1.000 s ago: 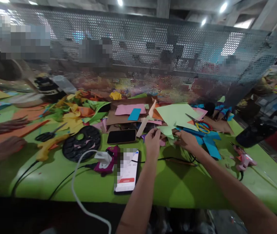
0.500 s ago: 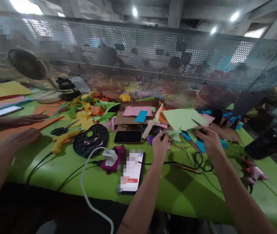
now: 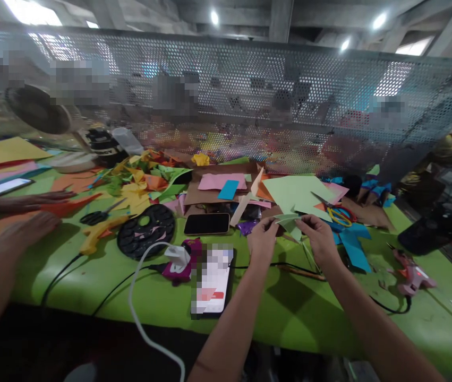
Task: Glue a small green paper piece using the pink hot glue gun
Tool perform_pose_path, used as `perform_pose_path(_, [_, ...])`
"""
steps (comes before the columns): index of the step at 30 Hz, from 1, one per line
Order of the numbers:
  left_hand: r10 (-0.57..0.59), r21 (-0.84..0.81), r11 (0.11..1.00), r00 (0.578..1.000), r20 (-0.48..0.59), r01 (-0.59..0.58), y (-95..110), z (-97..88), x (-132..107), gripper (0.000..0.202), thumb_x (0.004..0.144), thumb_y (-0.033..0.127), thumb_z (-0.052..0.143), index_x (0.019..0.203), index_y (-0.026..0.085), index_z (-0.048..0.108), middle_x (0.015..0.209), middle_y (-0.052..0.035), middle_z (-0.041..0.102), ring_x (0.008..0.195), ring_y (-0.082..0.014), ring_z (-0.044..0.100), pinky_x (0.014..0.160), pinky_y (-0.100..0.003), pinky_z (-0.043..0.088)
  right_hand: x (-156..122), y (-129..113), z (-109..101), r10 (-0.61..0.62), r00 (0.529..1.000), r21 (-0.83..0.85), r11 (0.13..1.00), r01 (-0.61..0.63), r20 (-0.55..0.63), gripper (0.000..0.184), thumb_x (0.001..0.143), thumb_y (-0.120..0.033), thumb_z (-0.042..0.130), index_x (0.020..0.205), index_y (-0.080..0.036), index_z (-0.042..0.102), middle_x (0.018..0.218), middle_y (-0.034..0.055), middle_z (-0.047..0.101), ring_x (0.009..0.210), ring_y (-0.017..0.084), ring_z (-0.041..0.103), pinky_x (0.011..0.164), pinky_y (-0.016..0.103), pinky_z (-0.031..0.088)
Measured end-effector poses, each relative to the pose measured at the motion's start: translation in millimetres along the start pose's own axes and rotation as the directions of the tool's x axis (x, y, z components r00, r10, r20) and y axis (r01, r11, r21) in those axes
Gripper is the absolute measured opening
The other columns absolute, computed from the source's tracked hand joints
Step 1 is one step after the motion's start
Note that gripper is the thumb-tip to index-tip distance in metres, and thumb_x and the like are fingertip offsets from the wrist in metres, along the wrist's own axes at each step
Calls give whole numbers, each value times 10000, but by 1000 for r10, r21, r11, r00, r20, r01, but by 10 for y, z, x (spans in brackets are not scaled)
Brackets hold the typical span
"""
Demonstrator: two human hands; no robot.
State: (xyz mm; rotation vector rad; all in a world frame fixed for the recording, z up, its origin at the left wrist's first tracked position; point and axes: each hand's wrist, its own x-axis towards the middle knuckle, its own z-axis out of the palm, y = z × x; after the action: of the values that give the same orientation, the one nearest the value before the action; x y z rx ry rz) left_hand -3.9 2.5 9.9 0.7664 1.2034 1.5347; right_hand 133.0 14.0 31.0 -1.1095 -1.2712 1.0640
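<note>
My left hand (image 3: 263,241) and my right hand (image 3: 319,237) pinch the two ends of a small light green paper piece (image 3: 288,222) and hold it just above the green table (image 3: 289,302). Both hands are closed on it. Behind them lies a large light green sheet (image 3: 293,192). Yellow-and-red scissors (image 3: 337,212) rest on blue paper (image 3: 349,241) just to the right. A thin stick (image 3: 299,272) and a black cable lie under my forearms.
A lit phone (image 3: 211,284) and a dark phone (image 3: 206,224) lie left of my hands, beside a black round disc (image 3: 146,232) and a white charger cable (image 3: 146,323). A pink glue gun (image 3: 411,273) sits at right. Another person's hands (image 3: 26,231) work at left. A perforated metal screen (image 3: 226,95) closes the back.
My right hand has come back toward the left hand, and both now hold the green piece between them. The view shifted slightly.
</note>
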Motion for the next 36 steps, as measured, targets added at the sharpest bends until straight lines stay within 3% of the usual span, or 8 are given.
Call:
perform_pose_path(6, [-36,-94,995,999,15,37,95,44,-64,132,731,224,664,822,162,737,750,-27,733,683,-148,683,613,-227,525,4,75,-22,-46,997,-91,995,41,-59,326,680,-496,746,770,-198,649,692,-6,604,633,148,502,586,268,395])
perform_pose_path(13, [-28,-99,994,998,63,34,127,36,-88,89,744,163,658,791,165,734,770,-24,738,742,-156,697,736,-273,559,-10,6,-28,-40,998,-20,999,39,-45,283,689,-462,747,766,-205,658,693,-8,628,642,149,512,595,268,401])
perform_pose_path(27, [-44,-61,997,997,64,47,125,44,-103,95,769,193,656,826,173,730,744,-23,730,700,-167,693,651,-264,550,6,32,-23,-30,997,-39,999,27,-72,301,698,-477,735,751,-194,645,659,-11,605,611,142,504,588,271,403])
perform_pose_path(36, [-29,-36,999,995,91,32,92,22,-74,101,755,243,690,821,177,731,700,-19,719,657,-159,688,679,-269,544,7,59,-38,-38,997,-33,999,35,-73,272,708,-448,731,757,-194,649,672,-17,613,612,137,503,589,268,402])
